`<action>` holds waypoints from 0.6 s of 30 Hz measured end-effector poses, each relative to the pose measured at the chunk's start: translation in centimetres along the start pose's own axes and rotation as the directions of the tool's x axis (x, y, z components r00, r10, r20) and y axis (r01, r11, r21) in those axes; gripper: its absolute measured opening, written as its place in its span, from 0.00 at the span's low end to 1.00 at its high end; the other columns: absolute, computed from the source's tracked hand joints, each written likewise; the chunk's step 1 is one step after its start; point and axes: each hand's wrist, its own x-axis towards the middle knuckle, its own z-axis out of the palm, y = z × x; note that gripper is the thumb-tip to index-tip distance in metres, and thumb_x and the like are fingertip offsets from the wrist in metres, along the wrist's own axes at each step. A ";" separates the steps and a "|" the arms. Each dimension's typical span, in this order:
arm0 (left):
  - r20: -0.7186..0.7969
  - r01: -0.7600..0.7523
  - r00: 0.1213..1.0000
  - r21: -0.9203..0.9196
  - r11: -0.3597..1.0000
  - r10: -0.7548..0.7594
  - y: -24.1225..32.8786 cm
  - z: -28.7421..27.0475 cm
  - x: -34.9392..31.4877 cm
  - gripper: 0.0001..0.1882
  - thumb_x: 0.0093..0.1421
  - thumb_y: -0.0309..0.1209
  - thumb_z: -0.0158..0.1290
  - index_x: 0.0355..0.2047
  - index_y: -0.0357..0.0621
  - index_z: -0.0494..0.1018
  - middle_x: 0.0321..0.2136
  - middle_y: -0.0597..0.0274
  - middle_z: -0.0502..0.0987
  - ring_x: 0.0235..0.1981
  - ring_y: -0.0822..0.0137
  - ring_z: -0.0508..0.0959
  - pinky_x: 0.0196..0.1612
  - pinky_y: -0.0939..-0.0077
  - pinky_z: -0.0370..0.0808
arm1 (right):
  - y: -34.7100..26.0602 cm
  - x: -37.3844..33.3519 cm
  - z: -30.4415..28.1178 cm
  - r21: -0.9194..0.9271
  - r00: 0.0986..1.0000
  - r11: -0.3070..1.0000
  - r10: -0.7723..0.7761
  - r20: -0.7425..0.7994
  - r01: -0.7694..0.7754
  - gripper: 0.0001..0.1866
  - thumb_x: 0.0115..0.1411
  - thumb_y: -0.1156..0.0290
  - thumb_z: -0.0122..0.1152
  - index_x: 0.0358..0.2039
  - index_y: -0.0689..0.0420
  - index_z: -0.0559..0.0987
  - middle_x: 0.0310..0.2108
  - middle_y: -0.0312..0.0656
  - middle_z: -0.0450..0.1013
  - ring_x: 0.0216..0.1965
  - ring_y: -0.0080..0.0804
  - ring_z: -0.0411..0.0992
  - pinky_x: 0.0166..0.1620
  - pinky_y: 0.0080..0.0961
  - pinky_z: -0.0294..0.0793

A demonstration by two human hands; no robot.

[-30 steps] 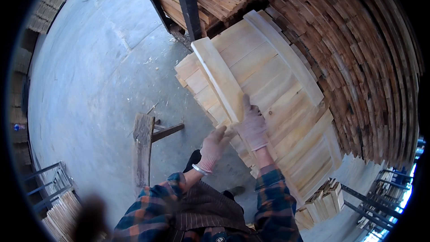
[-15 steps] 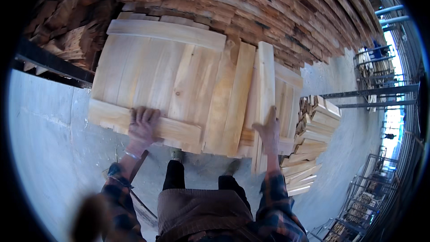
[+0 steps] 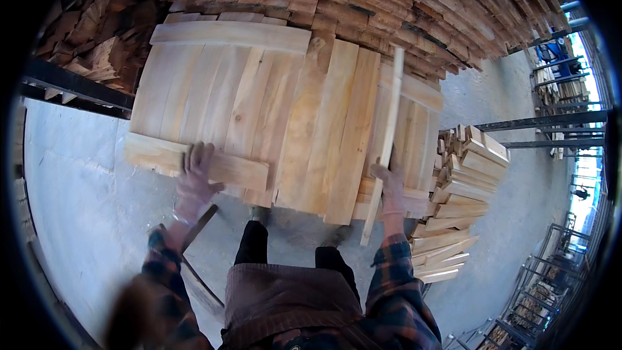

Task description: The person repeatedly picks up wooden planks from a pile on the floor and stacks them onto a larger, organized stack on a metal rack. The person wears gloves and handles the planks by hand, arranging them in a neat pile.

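Note:
A row of pale wooden boards (image 3: 253, 110) lies side by side before me, with one cross board (image 3: 230, 34) over the far ends. Another cross board (image 3: 241, 172) lies over the near ends at the left. My left hand (image 3: 196, 181) rests on that near cross board, its fingers stretched over the top and not gripping. To the right of the row, my right hand (image 3: 391, 185) is closed around a long narrow board (image 3: 392, 100), tilted up on its edge. Under it, more pale boards (image 3: 418, 136) show, with cross pieces at their ends.
A tall stack of rough brown planks (image 3: 363, 0) stands along the far side. Broken wood pieces (image 3: 97, 58) fill the far left behind a dark metal beam (image 3: 78, 84). Cut boards (image 3: 460, 201) are piled at the right. Metal racks (image 3: 538, 285) stand farther right.
The board in my right hand has turned from its broad face to its narrow edge. One more board shows at the row's right end. My left hand stays on the near cross board.

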 end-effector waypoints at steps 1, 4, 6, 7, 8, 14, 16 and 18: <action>-0.036 0.011 0.999 -0.192 0.981 -0.018 2.4 0.7 -1.6 0.48 0.41 0.44 0.69 0.63 0.53 0.60 0.58 0.56 0.65 0.56 0.49 0.68 0.56 0.57 0.70 | 1.3 -0.4 -1.8 0.021 1.000 1.000 0.014 -0.024 -0.014 0.45 0.49 0.74 0.60 0.68 0.59 0.53 0.55 0.47 0.68 0.51 0.31 0.69 0.52 0.23 0.69; 0.349 0.309 0.935 -0.704 0.639 -0.067 11.1 2.3 -8.5 0.34 0.56 0.44 0.61 0.59 0.40 0.65 0.42 0.56 0.76 0.35 0.64 0.78 0.41 0.70 0.77 | 2.1 -1.2 -2.0 0.026 0.996 0.999 0.032 -0.078 -0.030 0.44 0.49 0.75 0.58 0.68 0.57 0.55 0.48 0.43 0.71 0.45 0.30 0.70 0.50 0.23 0.70; 0.827 0.794 0.557 -0.506 -0.336 0.070 18.0 3.3 -10.5 0.21 0.61 0.42 0.56 0.50 0.44 0.70 0.29 0.64 0.72 0.28 0.68 0.75 0.35 0.73 0.75 | 1.8 -0.8 0.2 0.000 0.994 0.995 0.104 -0.046 -0.104 0.43 0.49 0.74 0.58 0.68 0.57 0.56 0.47 0.43 0.71 0.44 0.30 0.70 0.49 0.24 0.71; 0.745 0.712 0.638 -0.473 -0.519 0.196 20.1 5.9 -10.3 0.22 0.63 0.40 0.54 0.52 0.42 0.68 0.30 0.61 0.74 0.31 0.64 0.76 0.37 0.71 0.75 | 0.1 -1.4 2.2 0.025 0.996 0.996 0.084 0.006 -0.085 0.43 0.49 0.75 0.61 0.67 0.59 0.57 0.48 0.45 0.72 0.42 0.31 0.71 0.47 0.24 0.72; 0.629 0.655 0.696 -0.360 -0.665 0.345 22.8 8.6 -9.6 0.24 0.64 0.39 0.53 0.55 0.39 0.66 0.31 0.57 0.76 0.34 0.61 0.77 0.39 0.69 0.76 | 1.1 -0.6 2.6 0.028 1.000 1.000 0.015 -0.016 -0.015 0.42 0.50 0.74 0.62 0.67 0.59 0.57 0.47 0.44 0.72 0.41 0.30 0.71 0.45 0.24 0.73; 0.232 0.260 0.963 -0.932 0.252 -0.136 25.2 10.1 -5.2 0.26 0.54 0.33 0.61 0.52 0.40 0.69 0.45 0.48 0.76 0.46 0.53 0.77 0.48 0.63 0.74 | 2.5 2.8 3.3 0.089 0.998 0.996 -0.024 -0.056 0.029 0.41 0.52 0.73 0.63 0.66 0.61 0.58 0.50 0.46 0.70 0.43 0.33 0.71 0.46 0.26 0.73; 0.260 0.315 0.942 -0.904 0.290 -0.214 26.0 8.5 -5.5 0.20 0.58 0.28 0.56 0.51 0.37 0.69 0.44 0.49 0.76 0.46 0.54 0.78 0.48 0.62 0.75 | 1.2 2.1 3.4 0.077 0.999 0.996 -0.048 -0.015 0.049 0.41 0.52 0.74 0.64 0.66 0.63 0.57 0.54 0.47 0.68 0.47 0.34 0.70 0.50 0.25 0.71; 0.319 0.359 0.932 -0.882 0.307 -0.174 24.8 6.0 -5.8 0.20 0.58 0.27 0.56 0.51 0.38 0.70 0.44 0.50 0.77 0.45 0.55 0.78 0.46 0.63 0.76 | 0.9 1.2 3.0 -0.002 0.999 0.999 -0.050 0.014 0.050 0.41 0.52 0.74 0.61 0.66 0.64 0.56 0.57 0.48 0.66 0.52 0.36 0.68 0.53 0.24 0.69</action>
